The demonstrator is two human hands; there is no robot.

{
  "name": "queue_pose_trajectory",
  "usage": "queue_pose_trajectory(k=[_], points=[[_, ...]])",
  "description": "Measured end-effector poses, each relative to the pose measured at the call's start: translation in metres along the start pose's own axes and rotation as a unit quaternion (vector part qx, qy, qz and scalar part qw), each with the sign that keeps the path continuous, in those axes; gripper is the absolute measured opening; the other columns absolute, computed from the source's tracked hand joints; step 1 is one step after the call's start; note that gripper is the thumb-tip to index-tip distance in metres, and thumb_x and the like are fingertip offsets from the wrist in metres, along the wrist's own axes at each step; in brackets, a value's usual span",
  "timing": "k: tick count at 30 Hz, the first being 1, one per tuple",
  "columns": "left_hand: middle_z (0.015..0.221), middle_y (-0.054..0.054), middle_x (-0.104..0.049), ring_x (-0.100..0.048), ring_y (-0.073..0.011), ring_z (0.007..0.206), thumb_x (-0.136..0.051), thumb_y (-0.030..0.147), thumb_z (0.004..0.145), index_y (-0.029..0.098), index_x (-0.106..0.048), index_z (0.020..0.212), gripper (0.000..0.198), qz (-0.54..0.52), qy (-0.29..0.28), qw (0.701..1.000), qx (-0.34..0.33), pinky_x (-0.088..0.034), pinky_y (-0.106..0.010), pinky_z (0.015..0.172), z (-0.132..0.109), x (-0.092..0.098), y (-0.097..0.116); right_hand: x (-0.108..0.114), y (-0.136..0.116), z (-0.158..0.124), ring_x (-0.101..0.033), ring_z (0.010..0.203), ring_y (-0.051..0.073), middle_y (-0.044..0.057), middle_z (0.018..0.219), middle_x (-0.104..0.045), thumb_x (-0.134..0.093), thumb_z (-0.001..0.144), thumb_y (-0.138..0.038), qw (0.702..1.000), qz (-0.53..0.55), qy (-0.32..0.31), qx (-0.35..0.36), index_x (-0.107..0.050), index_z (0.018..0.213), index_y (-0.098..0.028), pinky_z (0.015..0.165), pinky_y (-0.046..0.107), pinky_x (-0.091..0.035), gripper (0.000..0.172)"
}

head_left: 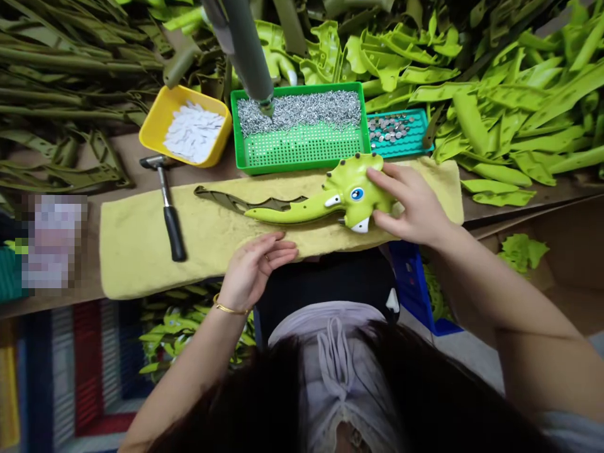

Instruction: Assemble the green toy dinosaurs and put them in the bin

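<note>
**Right fingers:** From my feed, the right hand [408, 204] sits spread and flat, not closed around anything; its fingers [384, 182] press on the top of the green plastic dinosaur head [352, 192], with the thumb along its lower side.

**Left fingers:** The left hand [257, 270] holds nothing. Its fingers [278, 245] are slightly curled and lie on the near edge of the yellow towel [141, 251], palm turned down.

**Arms:** Both forearms reach forward from the bottom corners of my view, and a gold bracelet [231, 308] circles the left wrist.

**Dinosaur piece:** It lies flat on the towel, between the hands, with a long green tail [287, 212] and a darker olive strip [226, 200] stretching left.

**Near the left hand:** A hammer [168, 214] lies on the towel, well to the left of the fingers.

**Trays:** Beyond the towel on the table [117, 154] I see a yellow tray [158, 116] of white slips [193, 132], a green tray [302, 165] of small metal nails [299, 110], and a teal tray [401, 151] of metal studs [389, 128].

**Overhead:** A grey rod [248, 53] comes down with its tip at the nails.

**Around:** Green plastic parts [519, 113] are heaped on the right, and olive parts [61, 94] on the left.
</note>
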State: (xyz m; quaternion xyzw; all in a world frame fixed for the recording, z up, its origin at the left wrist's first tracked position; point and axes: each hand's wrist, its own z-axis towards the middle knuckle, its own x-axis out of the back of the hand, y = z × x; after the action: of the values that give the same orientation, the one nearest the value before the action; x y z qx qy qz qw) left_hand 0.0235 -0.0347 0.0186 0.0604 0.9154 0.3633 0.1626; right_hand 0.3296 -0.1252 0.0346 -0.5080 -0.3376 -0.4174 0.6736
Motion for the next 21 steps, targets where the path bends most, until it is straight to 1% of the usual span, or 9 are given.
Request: queue_pose_trajectory(k=[2,5,10,13,21], points=[[0.084,-0.016,-0.075,-0.073,-0.0214,0.078,-0.069,0.020,0.072,0.004,-0.067,0.097,0.030,-0.009,-0.001,1.000,-0.003,-0.061,-0.029,0.076,0.000,-0.002,-0.001,-0.009,0.003,0.001,-0.052,0.123,0.034,0.013,0.137,-0.052,-0.062,0.076,-0.030,1.000,-0.001,0.001,0.008,-0.045,0.142,-0.024,0.103,0.054,-0.044,0.068],[0.084,-0.016,-0.075,-0.074,-0.0221,0.078,-0.071,0.021,0.070,0.003,-0.066,0.097,0.033,-0.012,0.003,1.000,-0.001,-0.061,-0.029,0.076,-0.001,-0.003,0.000,-0.016,0.006,-0.001,-0.052,0.123,0.034,0.012,0.139,-0.051,-0.061,0.076,-0.032,1.000,0.001,0.005,0.013,-0.044,0.143,-0.026,0.103,0.055,-0.043,0.069],[0.083,-0.015,-0.075,-0.074,-0.0225,0.078,-0.070,0.027,0.073,0.005,-0.067,0.096,0.032,-0.011,0.000,1.000,-0.002,-0.061,-0.031,0.077,-0.001,-0.003,-0.001,-0.021,0.013,-0.003,-0.054,0.122,0.034,0.013,0.137,-0.052,-0.061,0.075,-0.033,1.000,0.004,0.009,0.019,-0.043,0.144,-0.026,0.101,0.053,-0.046,0.071],[0.084,-0.015,-0.075,-0.074,-0.0225,0.078,-0.070,0.027,0.073,0.005,-0.067,0.096,0.031,-0.012,-0.002,1.000,-0.001,-0.061,-0.031,0.077,-0.001,-0.003,-0.001,-0.023,0.015,-0.004,-0.055,0.120,0.034,0.014,0.136,-0.053,-0.061,0.075,-0.033,1.000,0.007,0.010,0.017,-0.044,0.143,-0.025,0.100,0.054,-0.047,0.070],[0.083,-0.015,-0.075,-0.074,-0.0232,0.077,-0.071,0.027,0.072,0.004,-0.067,0.095,0.032,-0.008,0.006,1.000,0.001,-0.061,-0.032,0.075,0.000,-0.004,-0.001,-0.025,0.015,-0.006,-0.053,0.122,0.035,0.012,0.138,-0.051,-0.060,0.076,-0.034,1.000,0.015,0.002,0.017,-0.043,0.143,-0.027,0.101,0.055,-0.045,0.069]])
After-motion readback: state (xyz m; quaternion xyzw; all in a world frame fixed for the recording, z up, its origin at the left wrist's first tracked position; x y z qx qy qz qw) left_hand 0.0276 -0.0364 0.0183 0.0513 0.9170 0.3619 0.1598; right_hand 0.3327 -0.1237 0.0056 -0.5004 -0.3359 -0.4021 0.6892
